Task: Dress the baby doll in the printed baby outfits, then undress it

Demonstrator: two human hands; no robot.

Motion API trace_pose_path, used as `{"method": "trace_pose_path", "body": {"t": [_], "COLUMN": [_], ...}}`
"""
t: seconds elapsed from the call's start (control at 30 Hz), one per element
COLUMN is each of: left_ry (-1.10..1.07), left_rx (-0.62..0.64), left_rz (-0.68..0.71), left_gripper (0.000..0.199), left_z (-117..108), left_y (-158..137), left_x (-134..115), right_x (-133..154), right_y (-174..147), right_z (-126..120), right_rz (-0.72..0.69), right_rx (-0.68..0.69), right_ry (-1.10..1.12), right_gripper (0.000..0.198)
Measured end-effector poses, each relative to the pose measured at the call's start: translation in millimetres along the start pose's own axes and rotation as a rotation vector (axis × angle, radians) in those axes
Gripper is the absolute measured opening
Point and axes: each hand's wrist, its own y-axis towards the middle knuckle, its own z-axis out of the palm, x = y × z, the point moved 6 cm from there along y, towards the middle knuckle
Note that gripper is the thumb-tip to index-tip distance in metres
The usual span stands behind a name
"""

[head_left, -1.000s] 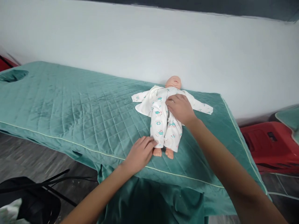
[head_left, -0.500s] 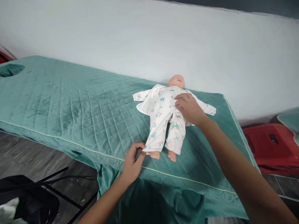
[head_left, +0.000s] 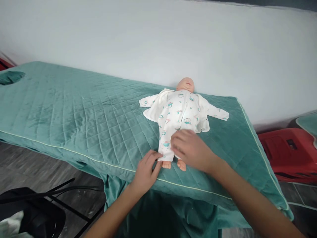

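Since the earlier frames, the right hand [head_left: 192, 148] has left the doll's waist and come down to the lower leg, toward the bed's near edge. The left hand [head_left: 147, 168] stays at the other cuff, which is less drawn out to the side than half a second ago. The doll [head_left: 185, 85] lies about where it was.

State of hands, on my feed: left, fingers over and thumb under, pinched on the cuff of the trousers [head_left: 164, 134], just above the foot. Right, fingers curled, slightly blurred, over the second trouser leg and hiding most of it; I cannot tell whether they grip cloth. The two hands are near each other, not touching.

Doll: on its back on the green quilted bed [head_left: 99, 109], toward the right end. Head at the far edge, by the white wall [head_left: 123, 43]; feet [head_left: 166, 164] near the piped near edge, bare, slightly apart. Trousers white with a small print. White jacket [head_left: 152, 112] open, flaps spread either side, sleeves stretched out, one pointing to the right end.

Surroundings: I note a hole [head_left: 11, 77] near the bed's far left corner. Red plastic item [head_left: 287, 152] beyond the right end. Below the near edge, left: dark bag [head_left: 39, 215], pale cloth [head_left: 11, 224], grey floor [head_left: 19, 162].
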Motion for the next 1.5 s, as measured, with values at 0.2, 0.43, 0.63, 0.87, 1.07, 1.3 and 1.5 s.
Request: {"method": "trace_pose_path", "body": {"t": [0.2,0.43,0.63,0.87,1.07,1.3,1.5], "left_ry": [-0.073,-0.161,-0.206,0.095,0.16,0.265,0.551], "left_rx": [-0.008,0.012,-0.028,0.086,0.16,0.336,0.4], "left_rz": [-0.04,-0.191,-0.339,-0.271,-0.064,0.225,0.326], "left_gripper": [0.011,0.008,0.012,0.017,0.014,0.016,0.015], "left_z": [-1,-1,-7,-16,-27,4,38], "left_y": [5,8,2,-8,3,34,44], "left_x": [-5,10,22,21,-13,-56,-56], "right_x": [35,33,34,40,22,6,13], "right_y": [-22,-18,-21,-25,-51,-79,-77], "right_z": [28,38,31,19,-7,7,34], "right_rz": [0.005,0.095,0.123,0.1,0.113,0.328,0.431], "right_rx": [0.166,0.142,0.067,0.088,0.013,0.185,0.065], "right_ry": [0.014,-0.01,0.175,0.276,0.266,0.002,-0.19], "right_gripper": [0.016,0.013,0.007,0.008,0.008,0.013,0.003]}}
